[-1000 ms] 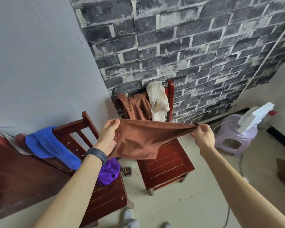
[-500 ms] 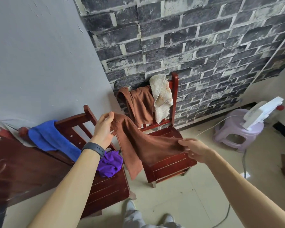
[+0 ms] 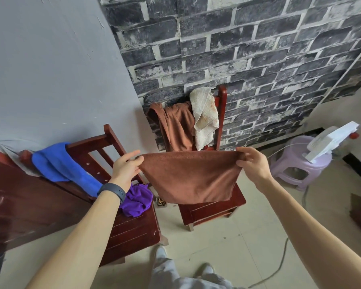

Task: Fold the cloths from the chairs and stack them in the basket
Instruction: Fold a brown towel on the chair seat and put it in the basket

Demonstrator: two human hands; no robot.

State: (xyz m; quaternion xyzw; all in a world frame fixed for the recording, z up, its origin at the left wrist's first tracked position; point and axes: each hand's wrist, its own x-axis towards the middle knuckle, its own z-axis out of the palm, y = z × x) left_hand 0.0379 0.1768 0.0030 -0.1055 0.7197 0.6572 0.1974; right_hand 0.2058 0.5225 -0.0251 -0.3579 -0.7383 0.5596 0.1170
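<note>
A brown cloth (image 3: 191,177) hangs stretched in the air between my hands, folded in half. My left hand (image 3: 126,168) pinches its left top corner and my right hand (image 3: 252,163) pinches its right top corner. Behind it stands a red wooden chair (image 3: 211,209) with a second brown cloth (image 3: 178,127) and a cream towel (image 3: 204,115) draped over its back. A nearer red chair (image 3: 133,230) on the left carries a blue cloth (image 3: 58,163) over its back and a purple cloth (image 3: 137,200) on its seat. No basket is in view.
A dark wooden table (image 3: 19,205) fills the left edge. A lilac plastic stool (image 3: 300,163) with a white device (image 3: 329,140) on it stands at the right. A cable (image 3: 279,261) runs across the tiled floor. My feet show at the bottom.
My right hand has risen from the cloth's lower part to its top right corner. The cloth went from hanging slack off my left hand to being stretched level and folded between both hands.
</note>
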